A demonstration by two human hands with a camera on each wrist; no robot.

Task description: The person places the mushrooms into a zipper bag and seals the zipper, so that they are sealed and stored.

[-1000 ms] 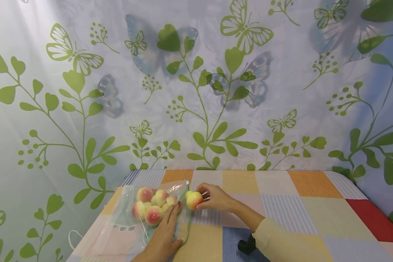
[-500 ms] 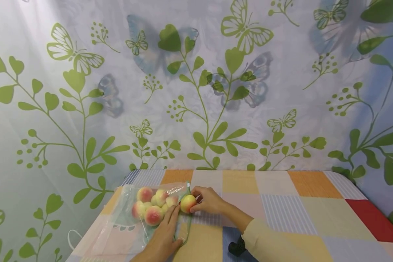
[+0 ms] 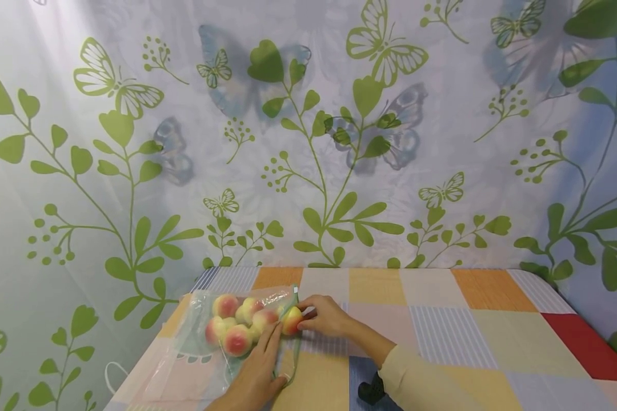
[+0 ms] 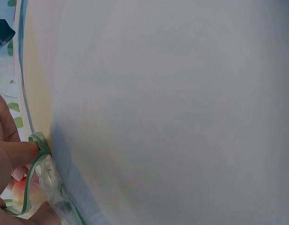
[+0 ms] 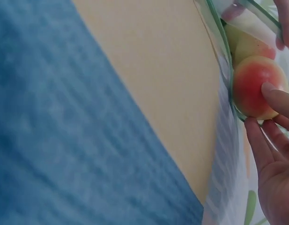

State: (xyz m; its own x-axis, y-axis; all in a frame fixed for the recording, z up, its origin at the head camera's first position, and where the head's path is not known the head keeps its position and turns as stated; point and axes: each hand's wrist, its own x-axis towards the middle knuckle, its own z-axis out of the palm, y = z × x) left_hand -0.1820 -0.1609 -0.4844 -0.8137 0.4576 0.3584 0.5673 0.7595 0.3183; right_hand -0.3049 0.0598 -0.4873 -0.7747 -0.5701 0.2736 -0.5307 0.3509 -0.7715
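Note:
A clear zip bag (image 3: 185, 342) with a green-edged mouth lies on the table, with several yellow-and-red peaches (image 3: 238, 341) inside. My left hand (image 3: 257, 365) lies across its near side and holds the mouth's edge; in the left wrist view, the thumb (image 4: 22, 152) meets the green edge. At the mouth, my right hand (image 3: 326, 317) holds a peach (image 3: 291, 321) between thumb and fingertips. In the right wrist view this peach (image 5: 256, 86) sits partly within the green edge (image 5: 228, 47), against the other fruit. The fingers cover its right side.
A patchwork-patterned cloth (image 3: 432, 331) covers the table. Behind stands a hanging curtain (image 3: 308, 142) printed with leaves and butterflies. A black object (image 3: 371, 390) shows beside the right sleeve (image 3: 416, 377), and a white loop of cord (image 3: 108, 377) hangs at the table's left edge.
My right hand has moved left, carrying the peach from outside the bag's mouth into it. The peaches inside have shifted slightly left. My left hand has stayed in place.

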